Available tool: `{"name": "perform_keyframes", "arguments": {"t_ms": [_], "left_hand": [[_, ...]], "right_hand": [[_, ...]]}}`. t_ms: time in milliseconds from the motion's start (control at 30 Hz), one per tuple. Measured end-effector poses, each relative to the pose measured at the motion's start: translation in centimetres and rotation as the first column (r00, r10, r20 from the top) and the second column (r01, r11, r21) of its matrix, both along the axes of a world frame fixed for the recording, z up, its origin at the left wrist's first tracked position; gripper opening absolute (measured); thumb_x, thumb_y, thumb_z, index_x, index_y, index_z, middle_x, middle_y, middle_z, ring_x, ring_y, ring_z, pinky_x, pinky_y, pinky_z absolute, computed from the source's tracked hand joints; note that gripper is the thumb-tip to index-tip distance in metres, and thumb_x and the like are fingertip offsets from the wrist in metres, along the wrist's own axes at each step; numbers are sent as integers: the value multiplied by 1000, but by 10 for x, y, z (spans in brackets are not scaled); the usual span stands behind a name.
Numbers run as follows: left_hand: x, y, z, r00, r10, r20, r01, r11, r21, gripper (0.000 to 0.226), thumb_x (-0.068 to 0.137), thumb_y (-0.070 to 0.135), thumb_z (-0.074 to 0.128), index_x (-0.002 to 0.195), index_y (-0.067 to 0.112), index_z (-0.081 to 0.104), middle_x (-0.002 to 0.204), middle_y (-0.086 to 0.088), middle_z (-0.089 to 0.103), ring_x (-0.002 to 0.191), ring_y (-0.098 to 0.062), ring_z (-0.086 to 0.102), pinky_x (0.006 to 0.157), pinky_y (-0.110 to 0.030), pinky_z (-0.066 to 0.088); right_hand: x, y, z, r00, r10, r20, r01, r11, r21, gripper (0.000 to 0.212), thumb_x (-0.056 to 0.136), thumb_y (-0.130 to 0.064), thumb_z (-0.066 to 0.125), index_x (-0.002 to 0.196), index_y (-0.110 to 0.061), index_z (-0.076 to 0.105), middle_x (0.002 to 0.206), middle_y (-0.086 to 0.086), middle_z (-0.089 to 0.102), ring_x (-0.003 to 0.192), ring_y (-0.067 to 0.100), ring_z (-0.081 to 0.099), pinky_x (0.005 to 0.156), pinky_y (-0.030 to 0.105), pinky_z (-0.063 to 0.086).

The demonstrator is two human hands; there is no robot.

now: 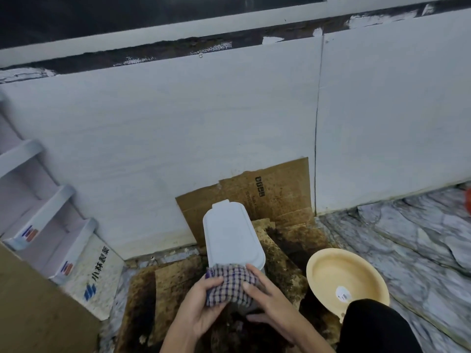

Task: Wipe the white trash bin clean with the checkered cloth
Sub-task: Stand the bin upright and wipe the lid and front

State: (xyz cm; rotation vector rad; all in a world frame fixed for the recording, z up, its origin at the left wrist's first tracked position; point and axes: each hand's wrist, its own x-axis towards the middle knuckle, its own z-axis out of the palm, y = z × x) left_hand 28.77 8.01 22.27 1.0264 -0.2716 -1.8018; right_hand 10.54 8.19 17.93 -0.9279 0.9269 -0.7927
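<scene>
Two hands (204, 305) (265, 299); one cloth (229, 284); one bin (230, 235)

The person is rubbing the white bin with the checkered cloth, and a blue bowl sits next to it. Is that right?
Almost. The head view shows both hands, left hand and right hand, holding the checkered cloth against the white bin, but the bowl beside it is yellowish-cream, not blue.

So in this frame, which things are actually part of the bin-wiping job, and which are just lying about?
Part of the job:
- white trash bin
- checkered cloth, draped over the bin's near end
- left hand, gripping the cloth
- right hand, on the cloth

Just lying about:
- yellow basin, right of the bin
- stained cardboard under and behind the bin
- white shelf unit at left
</scene>
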Motion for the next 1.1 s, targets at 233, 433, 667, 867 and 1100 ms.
{"name": "perform_keyframes", "arguments": {"t_ms": [233, 433, 667, 867, 1100], "left_hand": [[-30, -3, 12, 869, -133, 476, 204, 974, -101, 50, 91, -3, 62, 137, 15, 51, 124, -16, 66, 107, -34, 69, 88, -50, 58], [-74, 16, 10, 384, -174, 907, 653, 745, -134, 103, 71, 25, 84, 151, 44, 22, 139, 7, 40, 125, -13, 50, 104, -36, 49], [-125, 45, 6, 195, -45, 980, 770, 626, -125, 88, 77, 27, 77, 154, 24, 34, 147, 3, 33, 137, -12, 35, 113, -23, 25], [-147, 40, -11, 164, -16, 986, 799, 589, -123, 85, 82, 24, 75, 154, 16, 31, 153, 2, 29, 138, -13, 36, 113, -25, 28], [-188, 17, -63, 102, -111, 988, 818, 575, -20, 71, 85, 16, 71, 147, 10, 39, 144, -3, 33, 113, -5, 36, 91, -10, 27]], "right_hand": [[-35, 14, 32, 969, -238, -64, 219, 951, -220, 44, 90, -3, 66, 126, -27, 59, 124, 4, 68, 113, 18, 65, 93, 36, 55], [-84, 47, 36, 782, -468, -412, 213, 821, -529, 48, 91, -3, 60, 131, -30, 59, 132, -16, 54, 116, -4, 56, 97, 22, 50], [-119, 83, 35, 577, -580, -575, 120, 756, -643, 50, 85, -8, 61, 126, -36, 56, 124, -13, 57, 117, 1, 51, 98, 11, 37], [-137, 88, 19, 484, -604, -634, 166, 774, -611, 42, 90, -12, 62, 130, -25, 60, 123, -8, 56, 110, 7, 53, 93, 21, 44], [-153, 74, -44, 424, -601, -677, 287, 799, -529, 44, 86, -6, 60, 128, -20, 62, 124, -2, 58, 114, 12, 54, 101, 26, 43]]}}
